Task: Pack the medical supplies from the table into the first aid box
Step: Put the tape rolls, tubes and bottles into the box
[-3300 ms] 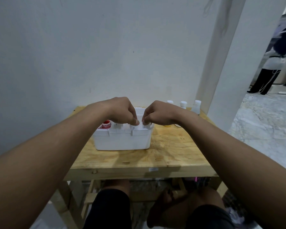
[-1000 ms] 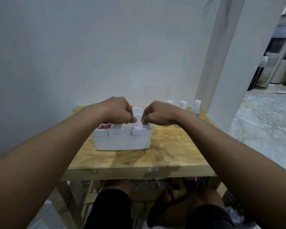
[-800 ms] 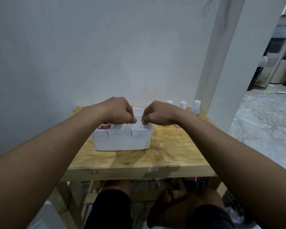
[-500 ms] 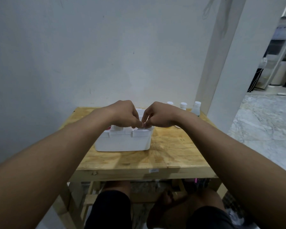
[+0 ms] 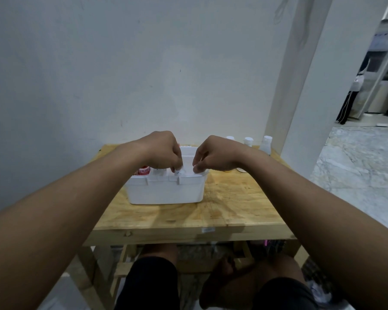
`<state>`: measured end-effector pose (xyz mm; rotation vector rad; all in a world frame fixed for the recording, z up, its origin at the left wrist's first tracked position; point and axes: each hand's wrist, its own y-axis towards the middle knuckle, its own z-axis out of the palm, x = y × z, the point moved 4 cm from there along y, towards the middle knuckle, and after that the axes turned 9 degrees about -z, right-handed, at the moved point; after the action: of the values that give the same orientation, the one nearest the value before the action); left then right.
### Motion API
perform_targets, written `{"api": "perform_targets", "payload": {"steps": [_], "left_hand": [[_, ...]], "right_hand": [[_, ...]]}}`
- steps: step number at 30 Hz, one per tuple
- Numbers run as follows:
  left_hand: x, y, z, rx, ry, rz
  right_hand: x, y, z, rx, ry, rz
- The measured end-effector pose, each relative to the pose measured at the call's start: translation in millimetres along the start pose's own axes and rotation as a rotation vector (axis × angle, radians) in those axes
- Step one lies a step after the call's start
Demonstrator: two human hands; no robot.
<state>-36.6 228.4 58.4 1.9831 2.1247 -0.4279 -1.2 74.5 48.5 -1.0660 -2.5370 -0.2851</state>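
Left hand: my left hand [image 5: 160,151] is curled over the box's open top, fingertips pinched on a small white item [image 5: 178,172] just above the front rim; I cannot tell what the item is.
Right hand: my right hand [image 5: 213,156] is loosely curled over the box's right end, thumb and fingers bent down towards the rim; whether it has hold of anything I cannot tell.
Hands apart: a narrow gap between them, over the box's middle.
Box: the white box [image 5: 166,190] stands upright on the surface, open, near the middle and towards the far side.
Lid: a white panel [image 5: 187,154] rises at the back of the box, between my hands.
Inside box: a red-and-white roll [image 5: 143,170] shows at the left end, just beside my left wrist; a white cap [image 5: 158,171] is next to it.
Bottles: three white-capped bottles [image 5: 248,141] stand in a row behind and right of the box, near the surface's far right corner.
Small round thing: a pale disc [image 5: 241,169] lies right of the box, under my right wrist.
Surface: the wooden surface [image 5: 233,209] is bare in front of the box.
Wall: a plain wall [image 5: 121,74] rises behind the box.
Knees: my knees [image 5: 157,285] are under the surface's near edge.
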Motion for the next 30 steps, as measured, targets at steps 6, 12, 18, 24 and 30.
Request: {"api": "perform_targets", "payload": {"steps": [6, 12, 18, 24, 30], "left_hand": [[2.8, -1.2, -0.8, -0.007, -0.01, 0.017], [1.7, -4.8, -0.3, 0.017, -0.008, 0.008], [0.4, -7.4, -2.0, 0.026, -0.035, -0.018], [-1.5, -7.5, -3.4, 0.012, -0.037, -0.036], [-3.3, -7.3, -5.8, -0.006, -0.033, -0.03]], "right_hand": [[3.0, -0.1, 0.6, 0.004, -0.002, -0.003], [4.3, -0.5, 0.8, 0.003, 0.006, 0.023], [6.6, -1.9, -1.2, -0.011, 0.016, 0.048], [7.5, -2.6, -2.8, -0.025, 0.023, 0.061], [4.9, -3.0, -6.7, -0.039, 0.016, 0.045]]}}
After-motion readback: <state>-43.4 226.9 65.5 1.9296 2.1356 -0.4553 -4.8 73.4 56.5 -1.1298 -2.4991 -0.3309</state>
